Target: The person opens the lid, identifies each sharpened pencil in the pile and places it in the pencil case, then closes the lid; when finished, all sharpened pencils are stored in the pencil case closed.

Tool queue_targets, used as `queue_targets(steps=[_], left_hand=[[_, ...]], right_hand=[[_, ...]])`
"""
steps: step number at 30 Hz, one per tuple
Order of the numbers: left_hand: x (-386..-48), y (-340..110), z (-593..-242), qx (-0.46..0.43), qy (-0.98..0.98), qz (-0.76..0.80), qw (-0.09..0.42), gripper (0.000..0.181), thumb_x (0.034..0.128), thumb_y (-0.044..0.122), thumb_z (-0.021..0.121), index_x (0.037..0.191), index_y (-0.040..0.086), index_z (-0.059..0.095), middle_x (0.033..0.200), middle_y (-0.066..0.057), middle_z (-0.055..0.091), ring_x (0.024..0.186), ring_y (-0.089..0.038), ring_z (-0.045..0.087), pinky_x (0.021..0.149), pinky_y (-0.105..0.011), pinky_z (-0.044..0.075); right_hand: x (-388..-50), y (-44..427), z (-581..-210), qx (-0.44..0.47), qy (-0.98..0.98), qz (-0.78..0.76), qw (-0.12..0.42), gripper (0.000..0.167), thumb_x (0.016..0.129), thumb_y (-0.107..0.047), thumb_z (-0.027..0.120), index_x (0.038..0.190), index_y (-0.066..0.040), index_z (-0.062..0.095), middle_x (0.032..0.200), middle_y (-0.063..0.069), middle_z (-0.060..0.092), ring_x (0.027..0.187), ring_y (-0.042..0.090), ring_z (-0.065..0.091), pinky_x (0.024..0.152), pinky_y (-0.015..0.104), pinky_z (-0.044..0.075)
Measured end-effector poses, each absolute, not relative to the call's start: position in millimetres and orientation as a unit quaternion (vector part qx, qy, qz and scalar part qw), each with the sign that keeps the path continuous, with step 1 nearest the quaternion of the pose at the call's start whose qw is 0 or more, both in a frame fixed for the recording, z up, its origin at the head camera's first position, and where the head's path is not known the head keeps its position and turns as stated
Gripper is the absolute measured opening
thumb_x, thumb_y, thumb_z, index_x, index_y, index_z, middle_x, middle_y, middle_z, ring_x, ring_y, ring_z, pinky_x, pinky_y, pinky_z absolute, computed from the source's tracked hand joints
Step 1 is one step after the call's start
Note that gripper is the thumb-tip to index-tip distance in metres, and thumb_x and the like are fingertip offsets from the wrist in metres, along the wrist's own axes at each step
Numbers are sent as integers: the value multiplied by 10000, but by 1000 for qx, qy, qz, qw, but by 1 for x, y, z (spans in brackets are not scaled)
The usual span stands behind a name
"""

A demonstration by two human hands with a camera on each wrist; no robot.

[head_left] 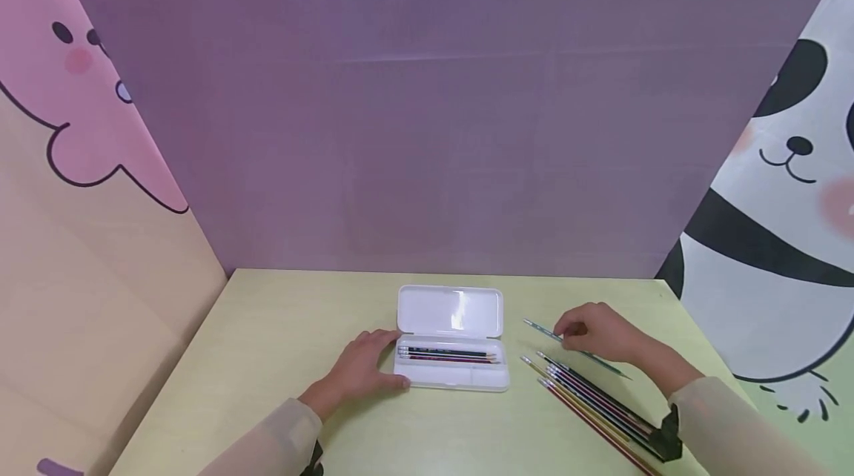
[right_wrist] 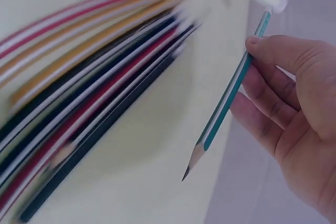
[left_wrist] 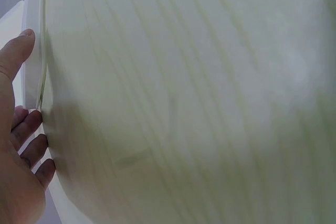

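A white pencil case (head_left: 450,379) stands on the table with its lid (head_left: 434,309) raised and several pencils (head_left: 450,355) lying inside. At the case's left end, my left hand (head_left: 360,368) rests against it, thumb on the front corner and forefinger by the back corner. To the right of the case, my right hand (head_left: 600,331) pinches a teal pencil (right_wrist: 231,90) between thumb and fingers. Its sharpened tip points away from the case. Below that hand lies a bundle of several striped pencils (head_left: 594,402), partly covered by the right wrist's dark strap.
The pale wooden table (head_left: 280,335) extends around the case. A purple panel (head_left: 427,127) rises behind it. Printed side walls stand at either side, with a panda picture (head_left: 787,239) on the right and a pink cartoon figure (head_left: 87,113) on the left.
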State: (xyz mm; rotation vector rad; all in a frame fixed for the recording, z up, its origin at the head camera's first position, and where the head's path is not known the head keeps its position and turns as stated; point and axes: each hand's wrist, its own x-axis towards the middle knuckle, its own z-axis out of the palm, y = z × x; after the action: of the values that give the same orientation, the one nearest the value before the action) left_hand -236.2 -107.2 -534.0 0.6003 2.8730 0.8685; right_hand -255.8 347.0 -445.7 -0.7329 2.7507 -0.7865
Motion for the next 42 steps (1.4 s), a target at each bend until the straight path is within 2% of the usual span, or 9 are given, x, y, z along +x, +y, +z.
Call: queue_targets(steps=[8,15,20,28,34,42], left_hand=[[-235,-107,-532,193,938,285,42,923,771,570,827,1524,159,485,1523,-74,533,1398,-361,468,1170,-592,357],[-237,-107,-533,191,940,280,48,919,773,570,829,1521,158,488,1522,-63,534,1401,-357,464,1173,-593,354],[-238,-107,-536,187,942,275,53,920,773,573,829,1529,181,480,1537,-48,520,1422,-343,445,1189,-579,337],[-241,-108,-540,183,941,278,59,916,774,585,824,1528,199,477,1540,-35,515,1427,-342,438,1192,-574,334],[-241,-108,-540,181,942,277,59,917,774,591,821,1531,203,477,1542,-41,515,1433,-337,434,1196,-570,330],[-239,-108,-539,187,942,274,52,911,775,579,819,1528,194,481,1524,-32,534,1405,-311,462,1188,-553,347]], right_hand=[[-279,281,-437,-305,913,-258,82,121,921,-66,737,1021,-129,767,876,-90,713,785,46,617,708,240,556],[-290,223,-441,-321,904,-267,97,123,929,-49,729,1042,-82,767,871,-88,698,795,80,608,743,239,558],[-296,193,-449,-328,905,-252,103,137,925,-70,741,1027,-146,791,871,-115,706,781,61,598,748,246,547],[-297,169,-468,-320,911,-224,131,130,913,-88,764,1000,-176,808,896,-103,729,825,68,615,810,299,564],[-294,163,-476,-316,919,-196,128,139,890,-63,774,946,-186,809,868,-74,750,799,48,630,803,315,569],[-290,154,-479,-298,932,-176,112,139,853,-96,821,864,-233,802,801,-145,722,775,55,599,849,352,523]])
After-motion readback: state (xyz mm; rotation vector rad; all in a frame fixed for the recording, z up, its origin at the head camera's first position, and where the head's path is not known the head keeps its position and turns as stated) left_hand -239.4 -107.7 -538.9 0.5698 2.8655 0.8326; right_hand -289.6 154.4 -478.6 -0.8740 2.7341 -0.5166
